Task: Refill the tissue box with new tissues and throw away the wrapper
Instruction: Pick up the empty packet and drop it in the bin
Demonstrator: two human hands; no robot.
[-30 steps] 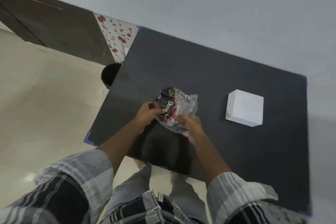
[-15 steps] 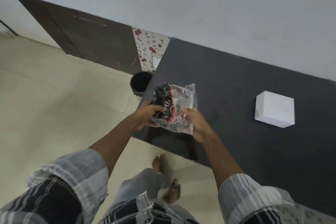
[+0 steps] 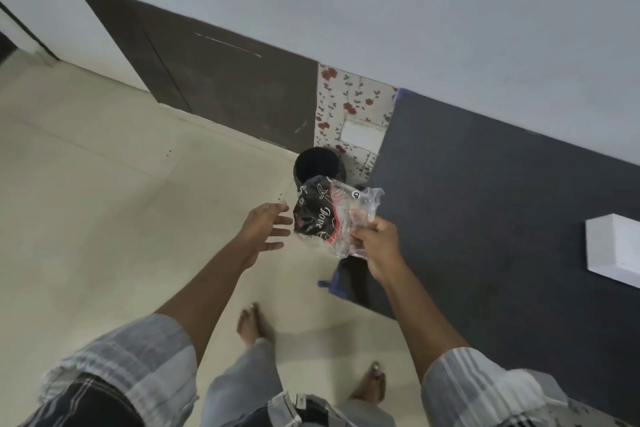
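My right hand grips the crumpled plastic wrapper, black and red with clear film, and holds it in the air off the left edge of the dark table. A black round bin stands on the floor just beyond and below the wrapper. To the left of the wrapper my left hand is empty with spread fingers, apart from the plastic. The white tissue box sits on the table at the right edge of the view, partly cut off.
A dark brown door panel and a strip of floral paper line the wall behind the bin. Beige tiled floor spreads to the left. My bare feet stand on it beside the table's corner.
My left hand has let go of the wrapper and opened. The right hand has carried the wrapper left, off the table and toward the bin, as my view swung left.
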